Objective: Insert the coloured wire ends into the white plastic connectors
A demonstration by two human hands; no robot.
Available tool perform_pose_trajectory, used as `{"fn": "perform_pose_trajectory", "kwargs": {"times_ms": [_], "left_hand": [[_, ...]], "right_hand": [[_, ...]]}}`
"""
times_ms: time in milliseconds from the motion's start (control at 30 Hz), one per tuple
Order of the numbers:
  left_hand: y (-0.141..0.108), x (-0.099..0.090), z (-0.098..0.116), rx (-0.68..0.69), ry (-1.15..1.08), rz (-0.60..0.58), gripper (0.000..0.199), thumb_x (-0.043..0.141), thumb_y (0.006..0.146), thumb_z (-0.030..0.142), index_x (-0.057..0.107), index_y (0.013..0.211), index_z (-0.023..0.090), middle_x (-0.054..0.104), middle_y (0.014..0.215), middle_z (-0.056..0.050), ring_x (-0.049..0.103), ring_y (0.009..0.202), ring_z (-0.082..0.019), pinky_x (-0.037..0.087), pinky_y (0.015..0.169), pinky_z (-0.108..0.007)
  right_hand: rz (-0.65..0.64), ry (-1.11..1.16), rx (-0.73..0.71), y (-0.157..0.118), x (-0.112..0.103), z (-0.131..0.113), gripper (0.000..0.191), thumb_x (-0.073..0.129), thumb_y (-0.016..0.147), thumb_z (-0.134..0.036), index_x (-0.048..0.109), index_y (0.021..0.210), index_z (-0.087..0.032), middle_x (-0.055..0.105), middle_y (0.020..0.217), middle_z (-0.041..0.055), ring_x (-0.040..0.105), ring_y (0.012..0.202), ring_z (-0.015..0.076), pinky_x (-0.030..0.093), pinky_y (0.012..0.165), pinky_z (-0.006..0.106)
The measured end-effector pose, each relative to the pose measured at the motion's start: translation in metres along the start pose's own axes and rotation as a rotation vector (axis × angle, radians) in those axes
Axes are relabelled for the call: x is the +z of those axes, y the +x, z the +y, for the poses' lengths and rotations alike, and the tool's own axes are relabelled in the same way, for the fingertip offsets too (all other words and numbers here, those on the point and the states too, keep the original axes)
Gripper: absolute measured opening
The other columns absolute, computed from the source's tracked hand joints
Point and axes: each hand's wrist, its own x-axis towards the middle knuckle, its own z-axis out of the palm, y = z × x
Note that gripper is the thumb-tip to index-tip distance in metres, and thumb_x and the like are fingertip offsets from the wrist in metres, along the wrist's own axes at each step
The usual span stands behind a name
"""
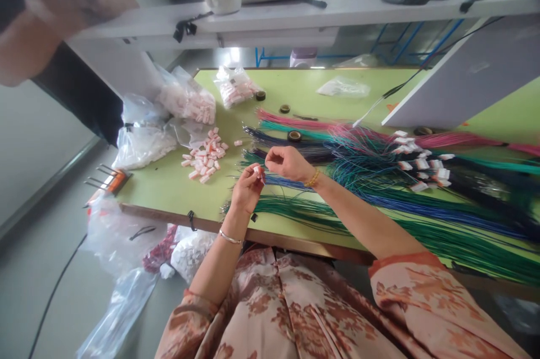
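And here it is, right up at the fingertips: the left hand [244, 193] has a small white connector [257, 170] pinched between thumb and fingers, raised over the near part of the green table [160, 196]. Now look across to the right hand [291, 165], curled in close, its fingertips just beside the piece, on its right and a touch farther from the body. Only a slim gap there! Is that hand gripping anything, a thin wire perhaps? Can't tell from this view. Which way the connector's long axis points is too small to call as well, but the left hand clearly has it. Under and beyond the hands, bundles of coloured wires [442, 224] run crosswise, tips towards the left, and past those tips sits the pile of loose connectors [206, 159]
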Motion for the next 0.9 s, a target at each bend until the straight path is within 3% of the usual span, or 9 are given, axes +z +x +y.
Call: {"fn": "perform_pose_trajectory", "kwargs": {"times_ms": [200, 433, 800, 900], "left_hand": [[-0.001, 0.009, -0.002, -0.007, 0.021, -0.009, 0.020, 0.071, 0.072, 0.012, 0.064, 0.090, 0.019, 0.061, 0.081, 0.000, 0.058, 0.071, -0.008, 0.049, 0.071, -0.021], [0.001, 0.011, -0.006, -0.027, 0.018, -0.032, 0.021, 0.070, 0.073, 0.012, 0.064, 0.091, 0.019, 0.063, 0.082, -0.001, 0.061, 0.074, -0.009, 0.050, 0.079, -0.025], [0.000, 0.014, -0.012, 0.030, 0.067, -0.031, 0.023, 0.079, 0.069, 0.015, 0.067, 0.088, 0.016, 0.064, 0.081, 0.002, 0.057, 0.069, -0.006, 0.045, 0.071, -0.020], [0.002, 0.013, -0.015, 0.038, 0.096, 0.006, 0.023, 0.080, 0.067, 0.015, 0.067, 0.086, 0.016, 0.064, 0.080, 0.002, 0.056, 0.068, -0.006, 0.045, 0.070, -0.020]], "right_hand": [[0.105, -0.144, 0.035, -0.024, 0.008, 0.001, 0.014, 0.060, 0.073, -0.029, 0.064, 0.072, -0.015, 0.056, 0.060, -0.0023, 0.038, 0.051, 0.0070, 0.029, 0.051, 0.021], [0.168, -0.244, 0.026, -0.030, 0.011, 0.006, 0.009, 0.059, 0.072, -0.024, 0.063, 0.072, -0.016, 0.056, 0.059, -0.0021, 0.040, 0.052, 0.0076, 0.031, 0.055, 0.021], [0.236, -0.393, -0.211, -0.034, 0.017, 0.016, 0.009, 0.055, 0.079, -0.023, 0.060, 0.074, -0.018, 0.060, 0.065, 0.0011, 0.048, 0.057, 0.0102, 0.035, 0.057, 0.022], [0.218, -0.395, -0.203, -0.033, 0.020, 0.021, 0.009, 0.054, 0.082, -0.023, 0.059, 0.075, -0.018, 0.062, 0.068, 0.0023, 0.050, 0.058, 0.0107, 0.035, 0.057, 0.022]]}}
